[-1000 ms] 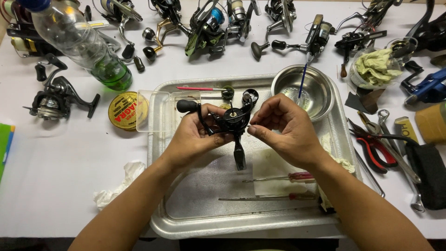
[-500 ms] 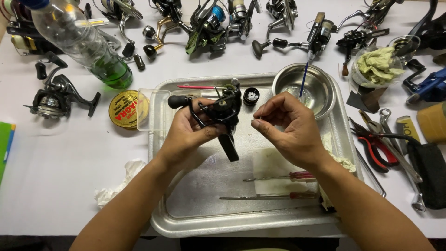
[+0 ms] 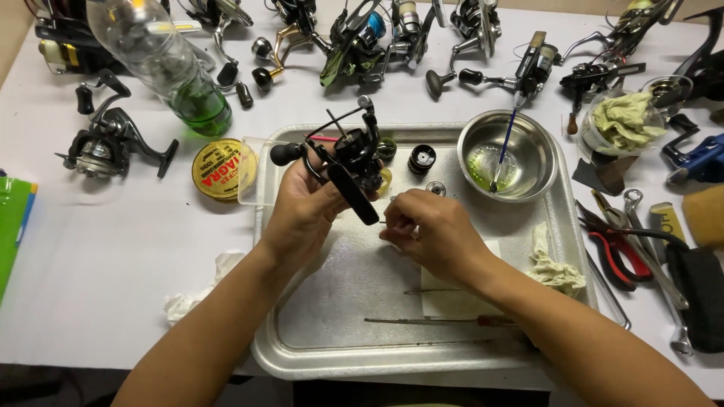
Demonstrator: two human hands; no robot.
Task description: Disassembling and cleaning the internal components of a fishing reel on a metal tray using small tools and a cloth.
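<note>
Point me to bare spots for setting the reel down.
Free: white table left of the metal tray, between yellow line spool and crumpled tissue; tray floor under the left hand. Crowded: back row of reels, tools on the right.

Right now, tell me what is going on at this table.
A person is working on a black spinning reel over a metal tray. The left hand holds the reel up by its body. The right hand is low on the tray, pinching something small that I cannot make out. A steel bowl with a brush sits in the tray; more reels line the table's far edge.
</note>
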